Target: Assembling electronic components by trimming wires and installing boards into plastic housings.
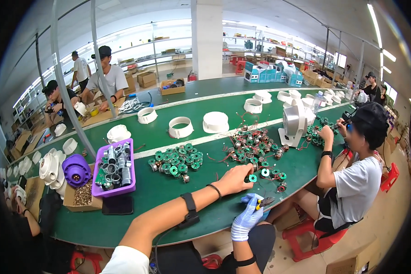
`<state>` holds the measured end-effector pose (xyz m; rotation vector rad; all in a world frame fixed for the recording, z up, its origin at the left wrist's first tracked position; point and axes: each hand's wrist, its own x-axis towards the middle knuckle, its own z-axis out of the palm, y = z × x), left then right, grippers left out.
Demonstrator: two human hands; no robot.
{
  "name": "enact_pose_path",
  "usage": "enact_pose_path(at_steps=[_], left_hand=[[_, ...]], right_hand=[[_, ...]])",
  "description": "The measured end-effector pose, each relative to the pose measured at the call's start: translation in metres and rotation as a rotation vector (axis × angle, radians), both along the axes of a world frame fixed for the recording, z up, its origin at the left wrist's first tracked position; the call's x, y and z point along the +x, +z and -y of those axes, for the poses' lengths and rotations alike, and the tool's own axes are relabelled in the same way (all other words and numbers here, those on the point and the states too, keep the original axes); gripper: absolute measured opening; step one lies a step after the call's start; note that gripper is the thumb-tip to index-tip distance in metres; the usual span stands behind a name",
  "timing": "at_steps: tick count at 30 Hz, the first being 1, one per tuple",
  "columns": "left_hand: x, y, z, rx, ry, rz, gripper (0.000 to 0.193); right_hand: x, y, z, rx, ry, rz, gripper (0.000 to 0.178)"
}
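- My left grip (234,180) is closing fingers and thumb around one motor (252,178) by its side, probably so its green face is staying clear and steady.
- My gloved right grip (247,216) is wrapping around the yellow-handled pliers (265,202); I cannot tell how far their jaws are opening.
- The motor is sitting just above the near side of the tabletop (301,166), between the big pile (255,144) and the pliers; I am likely keeping it there so both grips are reaching it easily.
- Its green face is pointing mostly upward, toward my view; its long axis is hiding behind that face and my fingers, so I cannot tell its exact tilt.
- The pliers are lying lengthwise to the right, their nose pointing right and slightly away from me.
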<state>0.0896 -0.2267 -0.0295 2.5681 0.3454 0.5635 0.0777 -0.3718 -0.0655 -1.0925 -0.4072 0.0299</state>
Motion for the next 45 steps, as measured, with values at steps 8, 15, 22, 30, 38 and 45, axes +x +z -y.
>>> enact_pose_path(at_steps=[8, 15, 22, 30, 38, 45], left_hand=[[-0.127, 0.047, 0.015, -0.386, 0.314, 0.243, 0.043], [-0.207, 0.017, 0.021, -0.954, 0.35, 0.412, 0.038], [-0.229, -0.006, 0.032, -1.527, 0.184, 0.428, 0.038], [-0.231, -0.007, 0.036, -1.254, 0.243, 0.499, 0.038], [-0.224, 0.0, 0.055, -0.796, 0.343, 0.651, 0.037], [-0.225, -0.009, 0.058, -0.567, 0.341, 0.6, 0.045]], right_hand=[[0.01, 0.011, 0.005, -0.311, 0.254, 0.207, 0.008], [-0.009, 0.034, -0.002, -0.551, 0.41, 1.043, 0.033], [-0.002, 0.019, 0.004, -0.518, 0.441, 0.978, 0.039], [-0.009, 0.025, 0.0, -0.606, 0.483, 0.982, 0.042], [-0.012, 0.021, -0.007, -0.741, 0.383, 1.081, 0.04], [-0.01, 0.017, -0.006, -0.78, 0.402, 0.984, 0.045]])
